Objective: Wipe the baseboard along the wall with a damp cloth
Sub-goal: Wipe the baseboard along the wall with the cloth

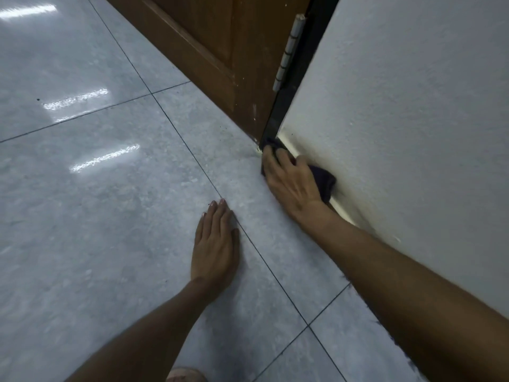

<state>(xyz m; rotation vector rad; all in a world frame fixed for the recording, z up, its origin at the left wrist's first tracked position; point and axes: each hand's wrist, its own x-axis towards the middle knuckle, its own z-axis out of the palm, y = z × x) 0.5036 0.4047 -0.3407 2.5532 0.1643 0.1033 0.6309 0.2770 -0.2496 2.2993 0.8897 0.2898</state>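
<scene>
Right hand [292,180] is pressing a dark cloth [323,179] against the baseboard [340,208], fingers curled over the wad and gripping it, at the corner where the wall [413,119] is meeting the black door frame [283,106]. Left hand [216,244] is lying flat and spread on the floor [110,202], holding nothing, bracing the body. Baseboard is running as a pale strip along the wall foot, long axis going from the frame back toward the person, under the right forearm. Cloth is sitting at the far end of that strip, so unwiped length is probably lying behind the grip, nearer the body. Right hand is the nearer one to the wall; next stroke likely needs pulling back along the strip. Door [209,51] is standing beside the frame
</scene>
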